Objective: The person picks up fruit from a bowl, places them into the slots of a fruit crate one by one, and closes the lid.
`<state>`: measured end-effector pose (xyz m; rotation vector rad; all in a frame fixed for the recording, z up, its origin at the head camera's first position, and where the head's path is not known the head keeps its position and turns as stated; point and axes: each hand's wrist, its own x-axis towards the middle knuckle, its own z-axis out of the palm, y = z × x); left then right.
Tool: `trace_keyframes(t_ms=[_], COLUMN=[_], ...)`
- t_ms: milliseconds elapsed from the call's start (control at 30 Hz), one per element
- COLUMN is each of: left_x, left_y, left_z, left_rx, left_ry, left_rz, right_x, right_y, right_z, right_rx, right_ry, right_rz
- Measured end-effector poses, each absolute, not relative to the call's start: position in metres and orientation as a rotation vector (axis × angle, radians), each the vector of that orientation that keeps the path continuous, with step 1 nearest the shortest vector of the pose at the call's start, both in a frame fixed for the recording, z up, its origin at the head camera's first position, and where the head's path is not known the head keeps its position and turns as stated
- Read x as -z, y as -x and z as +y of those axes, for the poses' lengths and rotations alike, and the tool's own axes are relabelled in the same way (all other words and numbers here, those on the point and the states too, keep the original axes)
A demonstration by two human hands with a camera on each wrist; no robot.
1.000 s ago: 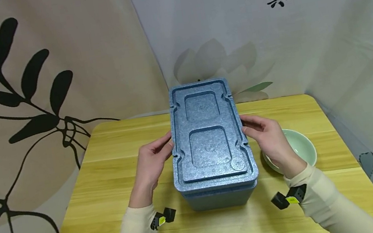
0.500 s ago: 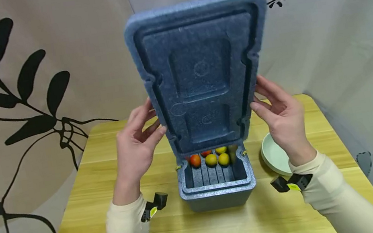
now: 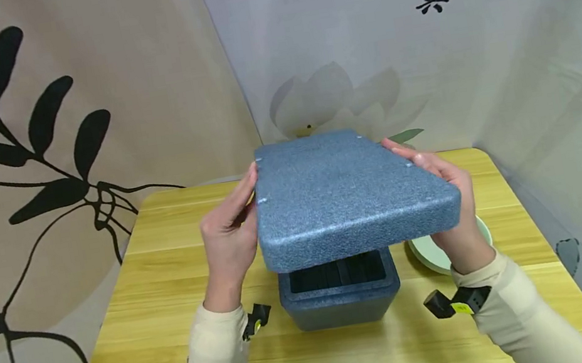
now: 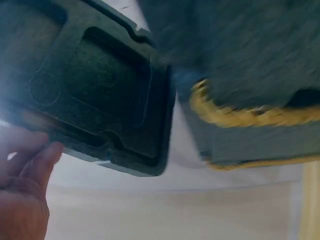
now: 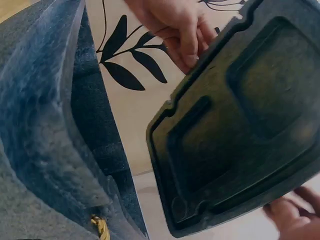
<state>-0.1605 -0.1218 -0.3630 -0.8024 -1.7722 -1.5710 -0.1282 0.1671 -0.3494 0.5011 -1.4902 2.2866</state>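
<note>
A blue speckled foam lid (image 3: pixel 344 192) hangs tilted above its foam box (image 3: pixel 342 306), smooth face up in the head view. My left hand (image 3: pixel 231 235) holds its left edge and my right hand (image 3: pixel 451 200) its right edge. The recessed underside of the lid (image 4: pixel 115 75) shows in the left wrist view, with fingertips (image 4: pixel 50 150) at its rim. In the right wrist view both hands grip opposite edges of the lid (image 5: pixel 240 165). Under the lid, the front of the box's opening shows dark; the rest is hidden.
A pale green bowl (image 3: pixel 428 252) stands right of the box, partly behind my right wrist. Yellow rope (image 4: pixel 250 117) runs along the box's side. The wooden table (image 3: pixel 177 326) ends at a printed cloth backdrop (image 3: pixel 164 68).
Both hands have lifted the lid off the box, tipped it up, and turned it so its smooth face is up. Red and yellow round fruits seen inside half a second ago are now hidden.
</note>
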Motion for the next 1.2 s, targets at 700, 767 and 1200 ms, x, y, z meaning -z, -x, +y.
trace_keyframes(t_ms=[700, 767, 1200], left_x=[0.424, 0.428, 0.443], left_y=[0.152, 0.15, 0.144], left_z=[-0.124, -0.123, -0.119], left_rx=[2.038, 2.037, 2.009], left_ry=[0.895, 0.873, 0.641], left_rz=[-2.14, -2.146, -2.198], right_x=[0.425, 0.428, 0.442], right_y=[0.128, 0.127, 0.119], right_z=[0.164, 0.164, 0.158], right_rx=[-2.33, -2.313, -2.247], right_ry=[-0.504, -0.519, -0.483], right_rz=[-1.711, -1.732, -1.862])
